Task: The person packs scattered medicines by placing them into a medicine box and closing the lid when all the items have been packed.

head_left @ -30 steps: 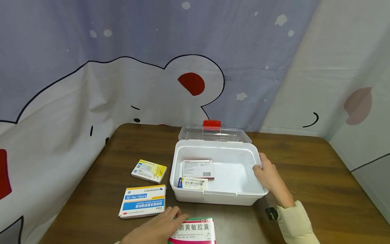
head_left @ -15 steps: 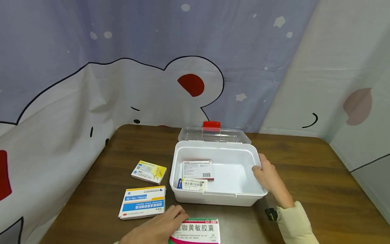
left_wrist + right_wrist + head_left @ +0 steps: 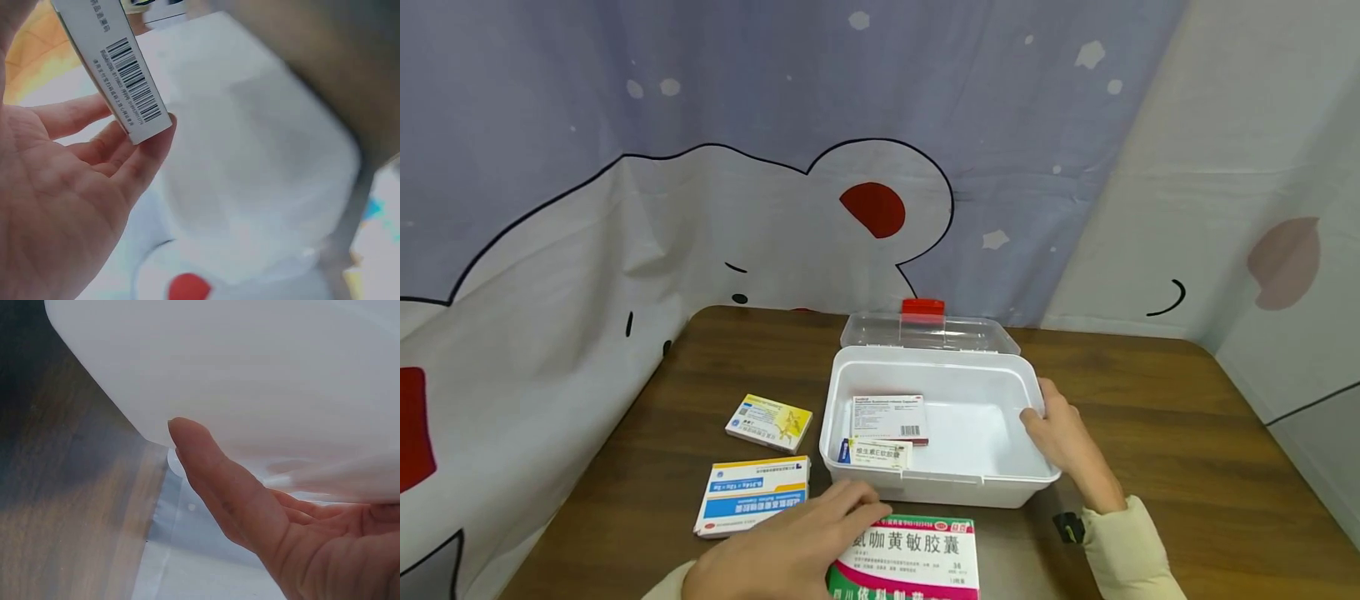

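Note:
Low in the head view, my left hand (image 3: 790, 542) holds a green, white and magenta medicine box (image 3: 917, 558) by its left end. The left wrist view catches a barcoded white side of that medicine box (image 3: 122, 75) between thumb and fingers. My right hand (image 3: 1063, 433) grips the right wall of a white plastic storage box (image 3: 940, 493); in the right wrist view the thumb (image 3: 212, 462) lies against the white plastic. Inside, toward the left, are a white-and-red medicine box (image 3: 887, 417) and a smaller cream one (image 3: 880, 454).
Left of the storage box, a yellow-and-white medicine box (image 3: 769, 423) and a blue, white and yellow one (image 3: 752, 492) lie on the wooden table (image 3: 1187, 467). The clear lid (image 3: 962, 333) with its red latch (image 3: 922, 308) is folded back. A printed curtain (image 3: 760, 75) hangs behind.
My left hand has moved the green, white and magenta medicine box rightward and a little up in the head view, toward the storage box. The right hand stays where it was.

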`<state>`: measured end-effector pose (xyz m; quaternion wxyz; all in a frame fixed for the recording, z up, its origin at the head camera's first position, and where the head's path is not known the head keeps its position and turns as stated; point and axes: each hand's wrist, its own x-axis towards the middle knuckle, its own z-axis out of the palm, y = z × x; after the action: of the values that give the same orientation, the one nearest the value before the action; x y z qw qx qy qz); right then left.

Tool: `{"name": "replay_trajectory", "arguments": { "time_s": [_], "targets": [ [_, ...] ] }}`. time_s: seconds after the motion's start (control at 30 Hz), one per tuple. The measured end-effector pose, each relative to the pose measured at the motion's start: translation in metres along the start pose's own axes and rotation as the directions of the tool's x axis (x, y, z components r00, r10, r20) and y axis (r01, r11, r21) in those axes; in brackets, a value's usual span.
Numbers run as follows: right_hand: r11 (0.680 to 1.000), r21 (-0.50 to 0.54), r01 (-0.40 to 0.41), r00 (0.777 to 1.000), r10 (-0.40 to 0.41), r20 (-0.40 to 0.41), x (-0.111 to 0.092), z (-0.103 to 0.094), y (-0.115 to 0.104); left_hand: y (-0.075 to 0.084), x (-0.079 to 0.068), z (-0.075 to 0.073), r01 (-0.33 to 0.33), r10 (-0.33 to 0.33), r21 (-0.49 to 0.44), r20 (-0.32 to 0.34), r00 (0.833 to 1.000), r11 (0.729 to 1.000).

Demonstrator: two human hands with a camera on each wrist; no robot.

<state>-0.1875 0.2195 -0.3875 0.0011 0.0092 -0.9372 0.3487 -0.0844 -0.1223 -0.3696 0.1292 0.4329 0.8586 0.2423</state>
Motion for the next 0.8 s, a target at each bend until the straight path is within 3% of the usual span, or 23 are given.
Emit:
{"name": "replay_trajectory", "arguments": {
  "time_s": [0.2,0.4,0.53,0.63,0.8],
  "targets": [
    [1.0,0.013,0.004,1.0,-0.004,-0.013,0.001,0.001,0.002,0.013,0.015,-0.037,-0.045,0.059,0.137,-0.098,0.993,0.99],
    [0.998,0.055,-0.014,1.0,0.014,-0.012,0.0,0.0,0.004,0.007,0.048,-0.07,-0.043,0.064,0.184,-0.111,0.992,0.982],
    [0.998,0.066,-0.014,1.0,0.015,-0.011,0.0,0.001,0.003,-0.003,0.074,-0.081,-0.013,0.033,0.196,-0.099,0.995,0.981],
    [0.998,0.062,-0.008,1.0,0.009,-0.014,0.0,0.001,0.002,-0.011,0.091,-0.086,0.039,-0.027,0.214,-0.058,0.998,0.976],
    [0.998,0.058,0.009,1.0,-0.008,-0.028,0.0,0.001,0.002,-0.027,0.117,-0.084,0.112,-0.119,0.282,0.01,0.993,0.953]
  ]
}}
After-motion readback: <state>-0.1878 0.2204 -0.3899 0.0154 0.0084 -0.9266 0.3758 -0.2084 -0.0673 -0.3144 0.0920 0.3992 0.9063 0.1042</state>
